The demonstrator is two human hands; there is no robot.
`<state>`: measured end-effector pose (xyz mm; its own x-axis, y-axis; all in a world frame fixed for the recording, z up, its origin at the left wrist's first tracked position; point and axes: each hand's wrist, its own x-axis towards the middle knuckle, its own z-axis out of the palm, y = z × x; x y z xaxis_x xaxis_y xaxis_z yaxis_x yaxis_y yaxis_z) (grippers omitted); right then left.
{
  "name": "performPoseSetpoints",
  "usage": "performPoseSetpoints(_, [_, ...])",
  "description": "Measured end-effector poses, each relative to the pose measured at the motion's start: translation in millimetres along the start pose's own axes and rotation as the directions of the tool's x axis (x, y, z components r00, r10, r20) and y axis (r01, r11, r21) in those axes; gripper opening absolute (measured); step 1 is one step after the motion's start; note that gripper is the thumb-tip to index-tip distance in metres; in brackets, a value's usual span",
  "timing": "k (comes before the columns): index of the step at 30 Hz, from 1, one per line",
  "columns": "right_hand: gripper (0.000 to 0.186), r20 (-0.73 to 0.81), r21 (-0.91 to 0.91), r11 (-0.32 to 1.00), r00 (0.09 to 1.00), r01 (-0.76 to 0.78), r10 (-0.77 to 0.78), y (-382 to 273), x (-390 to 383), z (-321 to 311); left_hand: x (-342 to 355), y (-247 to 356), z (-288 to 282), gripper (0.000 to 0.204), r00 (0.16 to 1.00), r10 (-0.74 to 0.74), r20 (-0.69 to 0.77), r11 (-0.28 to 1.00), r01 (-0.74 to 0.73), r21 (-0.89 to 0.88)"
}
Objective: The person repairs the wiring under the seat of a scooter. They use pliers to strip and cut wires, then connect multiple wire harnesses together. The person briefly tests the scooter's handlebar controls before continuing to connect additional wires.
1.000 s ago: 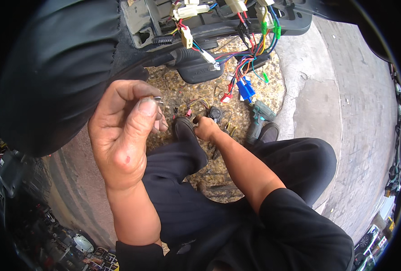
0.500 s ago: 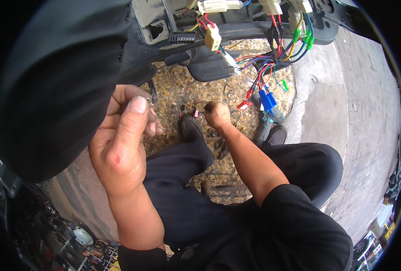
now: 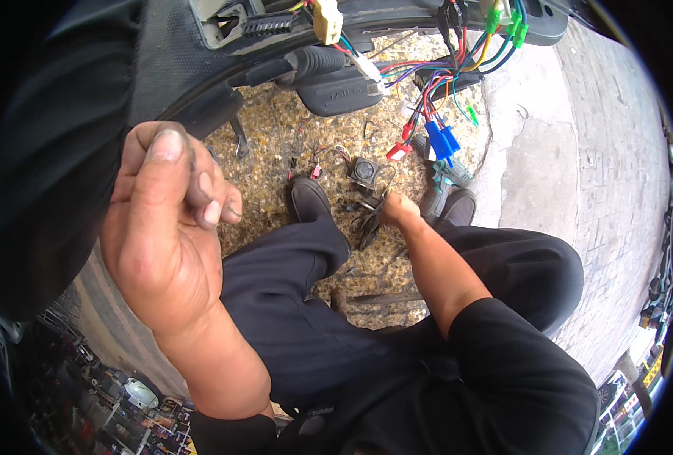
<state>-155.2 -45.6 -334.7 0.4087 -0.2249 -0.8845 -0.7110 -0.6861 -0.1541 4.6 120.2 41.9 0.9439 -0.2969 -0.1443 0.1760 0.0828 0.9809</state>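
Observation:
My left hand [image 3: 166,220] is raised at the left beside a black padded surface. Its fingers are curled in and the thumb lies against them; whatever they hold, if anything, is hidden. Low over the ground, my right hand [image 3: 402,210] closes at the edge of a bundle of black cables [image 3: 367,226]. Just beyond lies a black square unit with a round face [image 3: 364,172]. A small pink connector [image 3: 316,172] on thin wires rests near the toe of my left shoe [image 3: 310,199].
Above hang a wiring harness with blue connectors [image 3: 441,141], red connectors [image 3: 401,150] and a cream connector [image 3: 327,21]. A grey-and-teal power tool [image 3: 444,182] lies by my right shoe [image 3: 458,206]. A black vehicle body [image 3: 177,68] borders the top left.
My right hand has moved right and nearer to me, to the black cables, uncovering the square unit. My left hand has shifted left and stays curled. The view has shifted slightly.

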Motion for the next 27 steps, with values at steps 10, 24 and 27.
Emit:
performPoseSetpoints(10, [0.033, 0.113, -0.143, 0.984, 0.990, 0.102, -0.086, -8.9, -6.7, 16.0, 4.8, -4.1, -2.9, 0.016, 0.998, 0.020, 0.056, 1.000, -0.021, 0.017])
performPoseSetpoints(24, [0.028, 0.045, -0.020, 0.849, 0.849, 0.527, -0.526, -57.5, -30.2, -61.1, 10.1, -15.3, 16.0, 0.007, 0.995, 0.095, 0.023, 0.992, -0.097, 0.080])
performPoseSetpoints(27, [0.032, 0.041, 0.006, 0.797, 0.796, 0.604, -0.604, -75.7, -75.0, -90.5, 13.5, -13.4, 23.6, 0.006, 0.999, 0.052, 0.005, 0.992, -0.052, 0.115])
